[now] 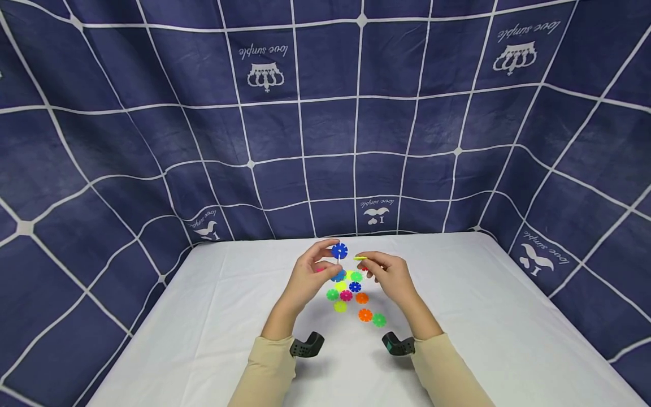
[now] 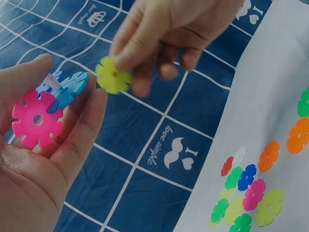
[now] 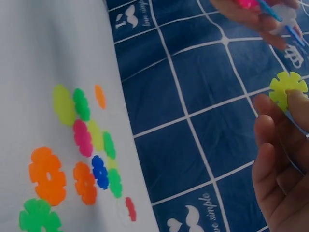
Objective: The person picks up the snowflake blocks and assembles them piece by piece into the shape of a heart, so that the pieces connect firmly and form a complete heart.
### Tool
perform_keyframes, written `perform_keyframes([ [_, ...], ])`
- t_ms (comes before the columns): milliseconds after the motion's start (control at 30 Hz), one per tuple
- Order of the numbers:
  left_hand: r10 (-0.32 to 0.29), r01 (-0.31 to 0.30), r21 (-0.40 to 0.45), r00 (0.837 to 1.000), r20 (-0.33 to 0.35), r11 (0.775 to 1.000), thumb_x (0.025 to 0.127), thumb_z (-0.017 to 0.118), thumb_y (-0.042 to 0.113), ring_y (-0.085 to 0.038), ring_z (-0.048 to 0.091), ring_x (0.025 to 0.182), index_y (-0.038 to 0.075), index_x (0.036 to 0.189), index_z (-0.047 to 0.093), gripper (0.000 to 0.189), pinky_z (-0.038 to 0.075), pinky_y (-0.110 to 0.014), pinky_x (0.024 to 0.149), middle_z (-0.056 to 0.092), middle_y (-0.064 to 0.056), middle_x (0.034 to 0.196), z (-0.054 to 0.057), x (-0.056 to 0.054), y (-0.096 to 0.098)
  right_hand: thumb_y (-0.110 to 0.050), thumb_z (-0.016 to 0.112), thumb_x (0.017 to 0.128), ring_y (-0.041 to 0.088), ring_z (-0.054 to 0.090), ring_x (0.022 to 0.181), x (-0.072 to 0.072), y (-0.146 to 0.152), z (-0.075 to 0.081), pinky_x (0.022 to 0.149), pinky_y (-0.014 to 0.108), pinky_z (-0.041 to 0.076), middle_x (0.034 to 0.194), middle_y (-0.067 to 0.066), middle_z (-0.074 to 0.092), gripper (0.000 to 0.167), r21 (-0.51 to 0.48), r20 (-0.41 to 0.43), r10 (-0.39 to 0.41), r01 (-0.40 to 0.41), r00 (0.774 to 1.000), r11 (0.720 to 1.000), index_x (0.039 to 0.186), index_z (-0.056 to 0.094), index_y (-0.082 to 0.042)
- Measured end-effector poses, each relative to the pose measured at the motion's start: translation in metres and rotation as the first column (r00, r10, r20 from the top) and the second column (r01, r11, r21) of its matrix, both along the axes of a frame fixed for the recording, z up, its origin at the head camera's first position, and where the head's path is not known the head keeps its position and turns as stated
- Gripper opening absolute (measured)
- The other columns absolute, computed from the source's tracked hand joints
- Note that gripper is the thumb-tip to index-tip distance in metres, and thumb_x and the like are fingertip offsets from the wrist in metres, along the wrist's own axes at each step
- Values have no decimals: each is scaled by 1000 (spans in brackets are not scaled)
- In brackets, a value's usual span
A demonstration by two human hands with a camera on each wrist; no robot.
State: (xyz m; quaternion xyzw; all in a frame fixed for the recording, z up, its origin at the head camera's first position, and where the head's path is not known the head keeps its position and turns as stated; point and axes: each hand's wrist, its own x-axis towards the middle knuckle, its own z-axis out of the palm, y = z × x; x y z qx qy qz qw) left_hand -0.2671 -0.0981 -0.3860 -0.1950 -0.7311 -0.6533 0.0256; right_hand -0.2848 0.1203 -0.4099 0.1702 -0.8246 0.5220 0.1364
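My left hand holds a small cluster of notched plastic snowflake discs above the table, between thumb and fingers. A dark blue disc tops the cluster, with a white disc edge-on below it and a light blue disc slotted in. On the palm side of the cluster sits a pink disc with a round centre hole. To the right, my right hand pinches a single yellow snowflake disc between thumb and forefinger. That yellow disc is apart from the cluster, a short gap away.
Several loose snowflake discs lie on the white-covered table below the hands, among them an orange disc, a green disc and a pink disc. A navy curtain with white lines surrounds the table's back and sides.
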Motion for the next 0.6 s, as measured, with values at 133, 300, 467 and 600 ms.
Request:
perform_keyframes([
  [133, 7, -6, -18, 1000, 8, 1000, 90, 74, 14, -26, 72, 97, 27, 139, 56, 53, 60, -33, 87, 62, -12, 121, -2, -1, 1, -17, 64, 98, 21, 62, 68, 5, 1, 6, 59, 22, 55, 95, 10, 76, 20, -25, -61, -5, 3, 998, 1000, 114, 75, -19],
  [300, 9, -8, -45, 1000, 3, 999, 90, 74, 14, -29, 71, 98, 28, 137, 57, 52, 60, -34, 87, 63, -12, 121, -3, -1, 2, -13, 64, 98, 19, 58, 63, 9, 0, 11, 56, 22, 53, 87, 4, 70, 22, -19, -141, -6, 4, 990, 1000, 116, 75, -20],
  [467, 15, -14, -62, 1000, 6, 998, 91, 74, 16, -23, 71, 96, 30, 137, 57, 51, 60, -35, 88, 63, -10, 123, -4, -1, 2, -16, 66, 97, 26, 59, 64, 11, -2, 15, 56, 22, 53, 87, 3, 69, 22, -22, -188, 26, -31, 982, 999, 117, 74, -18],
  [600, 10, -10, -61, 1000, 5, 998, 91, 74, 16, -21, 72, 95, 29, 137, 57, 51, 59, -35, 89, 62, -11, 123, -3, -1, 2, -18, 66, 97, 32, 58, 66, 12, -2, 16, 56, 22, 53, 87, 4, 69, 23, -23, -192, 51, -56, 980, 998, 118, 74, -17],
])
